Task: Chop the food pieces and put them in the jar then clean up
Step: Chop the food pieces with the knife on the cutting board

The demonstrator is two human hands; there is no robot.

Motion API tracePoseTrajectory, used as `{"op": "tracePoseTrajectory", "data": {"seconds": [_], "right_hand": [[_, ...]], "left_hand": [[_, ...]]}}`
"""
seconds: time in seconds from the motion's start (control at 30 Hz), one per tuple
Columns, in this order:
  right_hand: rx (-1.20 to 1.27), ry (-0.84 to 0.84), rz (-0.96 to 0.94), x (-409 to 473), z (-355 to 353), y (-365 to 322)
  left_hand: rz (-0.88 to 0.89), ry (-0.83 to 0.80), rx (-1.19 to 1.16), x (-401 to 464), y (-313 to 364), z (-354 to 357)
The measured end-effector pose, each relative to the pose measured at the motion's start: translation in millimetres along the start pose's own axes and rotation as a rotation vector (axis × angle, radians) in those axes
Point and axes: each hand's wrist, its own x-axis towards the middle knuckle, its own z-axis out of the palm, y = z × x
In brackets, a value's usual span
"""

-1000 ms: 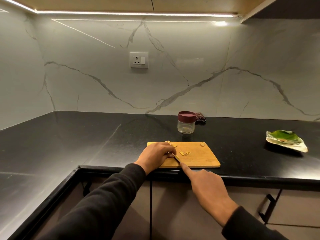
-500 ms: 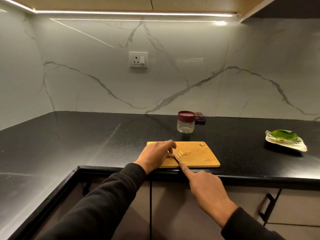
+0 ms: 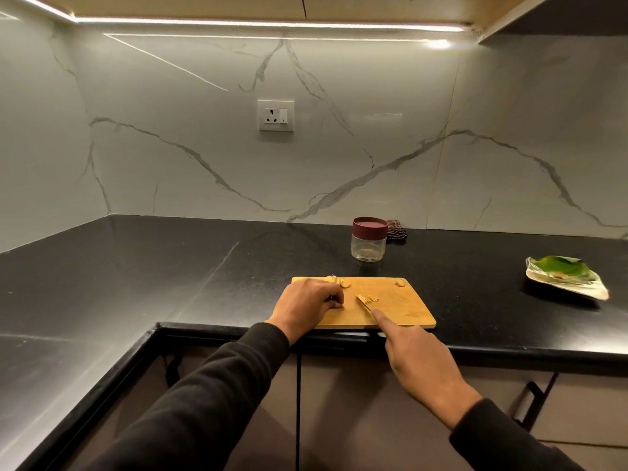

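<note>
Dim, warm kitchen lit by an under-cabinet LED strip (image 3: 265, 24) glaring off the marble wall (image 3: 373, 96); wide-angle edges bow

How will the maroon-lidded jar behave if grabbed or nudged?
The jar looks clear, rigid and nearly empty, so probably light. It is squat and upright on the counter, so likelier to slide than tip. Smooth walls may be slippery; possibly fragile if glass.

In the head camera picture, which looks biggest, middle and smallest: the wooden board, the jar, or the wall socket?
1. Cutting board, clearly the largest.
2. Jar and wall socket look about alike; the socket sits farther away, so I won't rank them.
</note>
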Motion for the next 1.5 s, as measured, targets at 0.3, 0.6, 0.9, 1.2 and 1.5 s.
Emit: {"op": "tracePoseTrajectory", "data": {"seconds": [0.3,0.6,0.9,1.2,1.5], "right_hand": [[0.081,-0.025,-0.01,2,7,-12],[0.213,-0.081,-0.019,11,9,-23],[0.299,-0.13,-0.016,14,9,-28],[0.294,-0.137,-0.003,20,12,-33],[0.228,-0.132,-0.008,19,16,-33]], "left_hand": [[0.016,-0.019,-0.016,1,2,0],[-0.025,0.005,-0.022,0,2,1],[-0.051,0.009,-0.04,0,2,0],[-0.071,0.001,-0.06,1,2,0],[-0.094,-0.013,-0.07,2,2,1]]}}
